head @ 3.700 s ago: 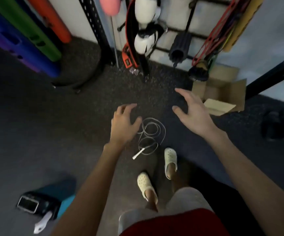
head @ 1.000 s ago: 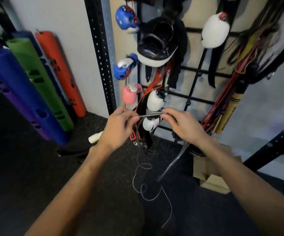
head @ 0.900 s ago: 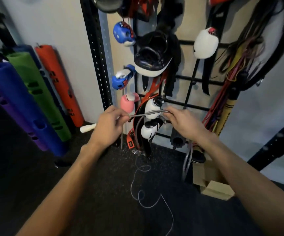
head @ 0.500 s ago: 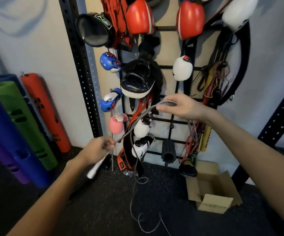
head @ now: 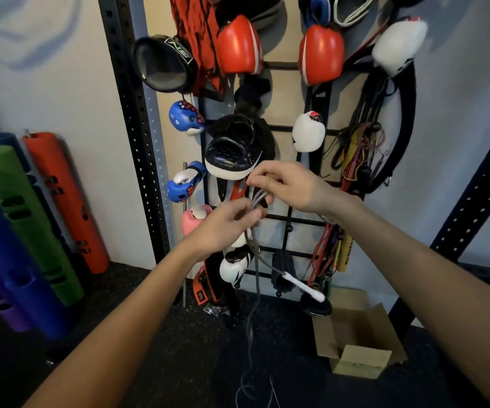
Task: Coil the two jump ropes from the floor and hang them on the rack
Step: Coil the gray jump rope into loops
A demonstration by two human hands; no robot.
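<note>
Left hand (head: 226, 228) pinches the grey cord of a jump rope (head: 257, 198) with curled fingers, just below the right hand (head: 285, 187), whose fingers and thumb close on the gathered strands of the same cord. Both hands are raised in front of the wall rack (head: 292, 221), close together. One white handle (head: 303, 287) dangles off the cord below them, while a loose strand drops to the dark floor (head: 155, 343) and curls there, left of a cardboard box (head: 358, 337).
</note>
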